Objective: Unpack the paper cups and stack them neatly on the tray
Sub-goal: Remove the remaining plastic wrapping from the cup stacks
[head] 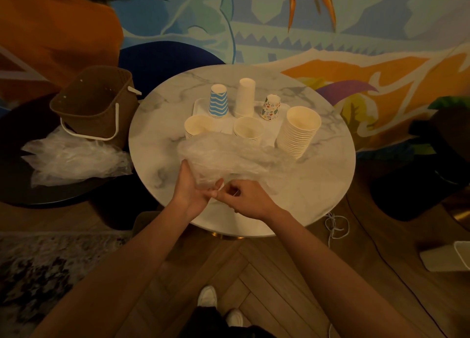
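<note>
On the round marble table lies a crumpled clear plastic wrapper (pixel 229 157). My left hand (pixel 197 188) and my right hand (pixel 243 196) both grip its near end at the table's front. Behind it a white tray (pixel 199 103) carries upside-down stacks: a blue-striped one (pixel 218 101), a plain white one (pixel 245 97) and a floral one (pixel 270 108). Two upright cream stacks (pixel 198 127) (pixel 248 129) stand at the tray's front, partly hidden by the wrapper. A tall upright cream stack (pixel 298 131) leans at the tray's right edge.
A brown basket (pixel 94 101) with a white handle sits on a dark side table at the left, with more empty plastic wrappers (pixel 73 159) beside it. A person in an orange top is at the upper left. A white cord (pixel 335 227) lies on the wooden floor.
</note>
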Available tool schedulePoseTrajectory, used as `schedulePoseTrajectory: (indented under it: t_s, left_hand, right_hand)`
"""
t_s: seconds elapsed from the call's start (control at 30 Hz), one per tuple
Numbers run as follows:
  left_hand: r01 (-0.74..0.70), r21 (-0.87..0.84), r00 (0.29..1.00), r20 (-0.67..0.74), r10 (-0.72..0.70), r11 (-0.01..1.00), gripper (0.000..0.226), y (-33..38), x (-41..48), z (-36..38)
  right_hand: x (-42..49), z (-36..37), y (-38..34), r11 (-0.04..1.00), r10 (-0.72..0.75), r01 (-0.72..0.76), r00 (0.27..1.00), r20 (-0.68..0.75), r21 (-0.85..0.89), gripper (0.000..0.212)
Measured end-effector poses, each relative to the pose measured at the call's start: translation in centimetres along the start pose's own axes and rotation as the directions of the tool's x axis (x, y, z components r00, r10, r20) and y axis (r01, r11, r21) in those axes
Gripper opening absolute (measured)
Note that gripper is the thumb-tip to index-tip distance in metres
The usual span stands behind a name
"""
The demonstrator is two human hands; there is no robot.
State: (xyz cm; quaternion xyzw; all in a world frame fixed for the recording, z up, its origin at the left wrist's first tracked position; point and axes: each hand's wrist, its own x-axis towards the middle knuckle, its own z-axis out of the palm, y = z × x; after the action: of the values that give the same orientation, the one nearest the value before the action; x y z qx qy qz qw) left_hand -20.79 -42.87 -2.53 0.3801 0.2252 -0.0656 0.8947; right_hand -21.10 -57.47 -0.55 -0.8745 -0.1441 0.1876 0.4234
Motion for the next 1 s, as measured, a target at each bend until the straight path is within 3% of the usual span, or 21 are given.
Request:
schedulePoseTrajectory:
  t_s: [0.1, 0.2, 0.3, 0.37, 0.5, 0.63, 0.87, 0.93, 1.0]
  left_hand:
    - [0.014, -0.011, 0.995, 0.099, -0.013, 1.0, 0.051, -0.3, -0.2, 0.4]
    - [0.021, 0.031, 0.991, 0.134, -0.025, 0.999, 0.051, -1.1, -0.5, 1.0]
    - [0.009, 0.101, 0.994, 0.105, -0.02, 0.995, 0.047, -1.5, -0.7, 1.4]
    - [-0.059, 0.159, 0.996, 0.077, 0.047, 0.985, 0.038, -1.2, -0.7, 1.2]
    - [-0.189, 0.134, 0.982, 0.027, 0.187, 0.973, 0.028, 0.4, -0.7, 1.2]
    - [-0.269, 0.321, 0.961, 0.024, 0.276, 0.908, 0.019, 0.5, -0.1, 1.7]
    - [-0.315, 0.383, 0.945, 0.037, 0.326, 0.868, 0.036, 0.9, 0.1, 2.1]
    - [-0.326, 0.42, 0.941, 0.054, 0.335, 0.847, 0.04, 0.7, 0.2, 2.0]
    - [-0.353, 0.446, 0.931, 0.079, 0.357, 0.822, 0.043, 0.7, 0.1, 1.8]
  right_hand:
    - [0.1, 0.3, 0.2, 0.957, 0.093, -0.062, 0.991, -0.096, 0.282, 0.04]
    - [0.6, 0.5, -0.8, 0.846, 0.153, -0.076, 0.983, -0.105, 0.527, 0.032]
    - [1.4, 0.4, -1.4, 0.735, 0.253, -0.022, 0.936, -0.244, 0.677, 0.071]
    - [1.5, 0.0, -1.3, 0.74, 0.262, -0.003, 0.922, -0.284, 0.673, 0.08]
    - [1.5, -1.0, -0.4, 0.728, 0.265, 0.028, 0.91, -0.319, 0.685, 0.073]
    - [1.5, -0.8, -0.2, 0.698, 0.23, 0.035, 0.935, -0.271, 0.715, 0.056]
    - [1.7, -1.0, 0.6, 0.639, 0.259, 0.047, 0.926, -0.273, 0.768, 0.043]
    - [1.7, -1.4, 0.5, 0.601, 0.229, 0.092, 0.932, -0.281, 0.794, 0.052]
    - [1.7, -1.7, 0.4, 0.552, 0.221, 0.119, 0.933, -0.282, 0.826, 0.075]
